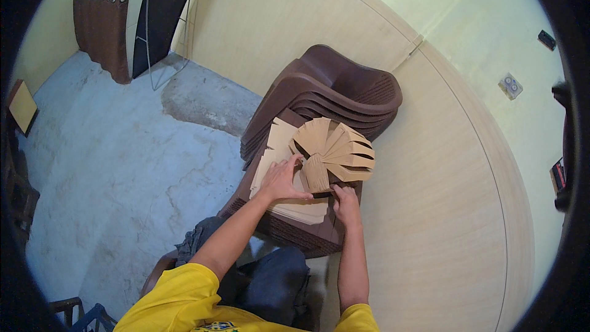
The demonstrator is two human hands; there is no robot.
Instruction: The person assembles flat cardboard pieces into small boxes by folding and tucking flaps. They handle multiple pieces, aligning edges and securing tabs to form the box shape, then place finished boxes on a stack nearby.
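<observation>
A stack of dark brown plastic chairs (344,86) stands at the middle of the view, against a pale yellow wall (430,197) that fills the 3 o'clock side. On the top seat lies a flat pile of tan paper envelopes (279,147), and just toward 3 o'clock of it sits a fanned bundle of the same envelopes (338,147), its flaps spread like a wheel. The left hand (284,181) rests palm down on the flat pile, fingers spread wide, with the fingertips reaching the foot of the fan. The right hand (346,203) sits at the 5 o'clock edge of the fan, fingers curled narrow around a small dark object (322,195) that lies between the two hands; what that object is cannot be told. Both forearms come in from 6 o'clock, above yellow sleeves (184,301) and dark trousers (276,283). At 9 o'clock spreads a grey concrete floor (110,166), and at 11 o'clock stands a brown curtained counter (104,24).
</observation>
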